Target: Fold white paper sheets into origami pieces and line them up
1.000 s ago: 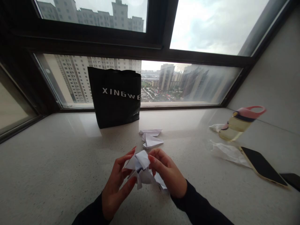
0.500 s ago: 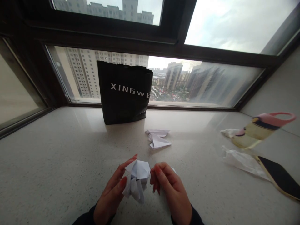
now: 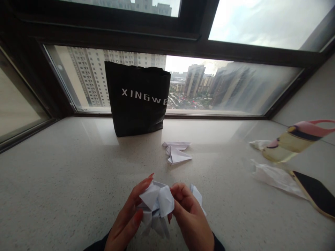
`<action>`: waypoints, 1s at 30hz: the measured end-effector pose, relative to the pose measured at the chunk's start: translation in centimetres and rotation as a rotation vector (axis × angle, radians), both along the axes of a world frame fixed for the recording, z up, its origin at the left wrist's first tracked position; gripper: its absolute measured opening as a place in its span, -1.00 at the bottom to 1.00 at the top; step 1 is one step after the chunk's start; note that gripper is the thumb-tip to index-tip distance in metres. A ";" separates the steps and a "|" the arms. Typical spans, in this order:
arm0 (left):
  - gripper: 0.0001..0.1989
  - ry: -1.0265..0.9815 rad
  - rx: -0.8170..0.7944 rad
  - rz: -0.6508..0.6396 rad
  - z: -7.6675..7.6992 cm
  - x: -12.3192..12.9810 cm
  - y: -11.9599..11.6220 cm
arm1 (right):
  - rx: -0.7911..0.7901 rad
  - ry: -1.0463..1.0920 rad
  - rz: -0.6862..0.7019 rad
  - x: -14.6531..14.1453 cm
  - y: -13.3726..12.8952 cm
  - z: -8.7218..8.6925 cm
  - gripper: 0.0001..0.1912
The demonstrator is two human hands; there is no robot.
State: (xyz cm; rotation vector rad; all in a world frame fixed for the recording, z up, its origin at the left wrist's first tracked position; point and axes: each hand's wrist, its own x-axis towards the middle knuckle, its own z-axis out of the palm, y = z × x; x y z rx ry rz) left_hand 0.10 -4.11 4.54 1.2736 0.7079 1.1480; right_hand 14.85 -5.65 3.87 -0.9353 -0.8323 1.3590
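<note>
A white folded-paper piece [image 3: 157, 205] with several petal-like flaps is held between my two hands, low in the middle of the view. My left hand [image 3: 128, 212] grips it from the left, fingers behind and thumb in front. On the other side, my right hand [image 3: 190, 216] pinches the edge of a rounded flap, its fingertips partly hidden behind the paper. Another piece of white paper [image 3: 197, 197] shows just beyond my right hand, partly covered by it. Farther back on the counter lie two folded white papers [image 3: 178, 155], one pointed like a paper plane.
A black bag [image 3: 138, 104] with white lettering stands at the window. To the right are a pink-lidded water bottle [image 3: 290, 143], crumpled white tissue [image 3: 277, 177] and a black phone [image 3: 316, 191]. Everything rests on a speckled white counter [image 3: 65, 181].
The paper has turned, and a rounded flap now sticks out to the right. My right hand has closed on that flap. The view has tilted slightly down.
</note>
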 end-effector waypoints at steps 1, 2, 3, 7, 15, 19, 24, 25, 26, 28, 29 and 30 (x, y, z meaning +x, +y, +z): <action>-0.60 0.003 0.019 0.012 0.0 0.0 -0.1 | -0.018 0.011 -0.008 0.0 0.0 0.0 -0.77; -0.61 0.006 0.035 0.022 0.0 0.1 -0.2 | -0.028 0.016 -0.012 0.0 0.1 0.1 -0.76; -0.62 0.014 0.052 0.032 0.0 0.1 -0.3 | -0.028 0.012 -0.010 0.1 0.1 0.2 -0.73; -0.66 0.100 0.141 0.060 0.0 0.1 -0.3 | -0.004 -0.119 0.036 0.5 -0.1 0.6 -0.64; -0.66 0.062 0.068 0.073 0.3 0.4 -0.7 | -0.041 -0.088 0.110 0.4 -0.2 1.0 -0.75; -0.68 0.020 0.043 0.085 0.3 0.4 -0.6 | 0.010 -0.013 0.092 0.2 -0.3 1.2 -0.77; -0.70 -0.027 -0.035 0.067 0.1 0.2 -0.1 | 0.026 0.066 0.054 0.1 -0.3 0.9 -0.80; -0.70 -0.037 -0.046 0.061 0.1 0.1 0.0 | 0.026 0.083 0.053 0.1 -0.3 0.9 -0.80; -0.70 -0.045 -0.052 0.053 0.1 0.1 0.0 | 0.024 0.099 0.053 0.1 -0.3 0.8 -0.80; -0.71 -0.051 -0.057 0.043 0.2 0.0 -0.1 | 0.019 0.125 0.055 0.1 -0.4 0.8 -0.81; -0.71 -0.051 -0.055 0.039 0.3 0.0 -0.1 | 0.016 0.134 0.058 0.0 -0.4 0.9 -0.81; -0.71 -0.047 -0.049 0.035 0.4 0.0 -0.2 | 0.013 0.140 0.062 0.0 -0.4 0.9 -0.81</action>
